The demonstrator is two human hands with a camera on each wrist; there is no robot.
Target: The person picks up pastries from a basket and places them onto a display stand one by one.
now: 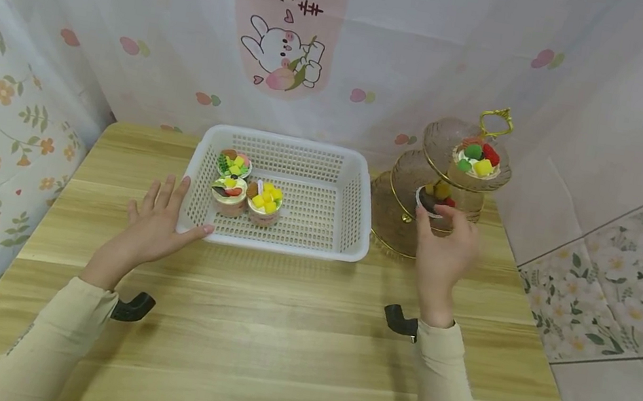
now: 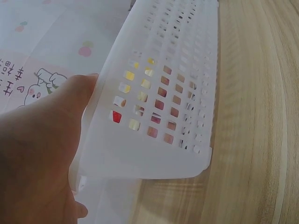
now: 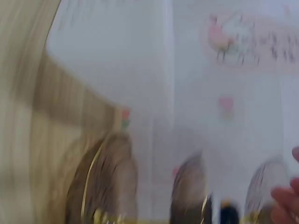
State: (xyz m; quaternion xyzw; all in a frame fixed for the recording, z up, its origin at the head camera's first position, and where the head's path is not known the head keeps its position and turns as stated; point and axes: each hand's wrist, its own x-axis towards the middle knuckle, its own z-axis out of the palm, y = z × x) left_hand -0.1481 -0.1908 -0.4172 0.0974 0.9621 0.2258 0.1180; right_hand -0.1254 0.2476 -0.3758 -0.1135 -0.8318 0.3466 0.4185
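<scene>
At the right end of the bench (image 1: 278,331), a person's right hand (image 1: 448,256) reaches to the middle level of a tiered stand (image 1: 386,213), right at a dark-topped cake (image 1: 429,200). Thumb and forefinger curve by its near edge, but I can't tell whether they pinch it; the wrist view is blurred. Another cake (image 1: 476,164), topped with coloured pieces, sits on the top level. The left hand (image 1: 154,225) rests at the left end of the white basket (image 1: 284,248), fingers spread, thumb over the near rim; three fruit-topped cakes (image 1: 263,207) stand inside near it. I'd call this the handling of the dark-topped cake; the move calls for a light, sure grip and care beneath the upper plate.
</scene>
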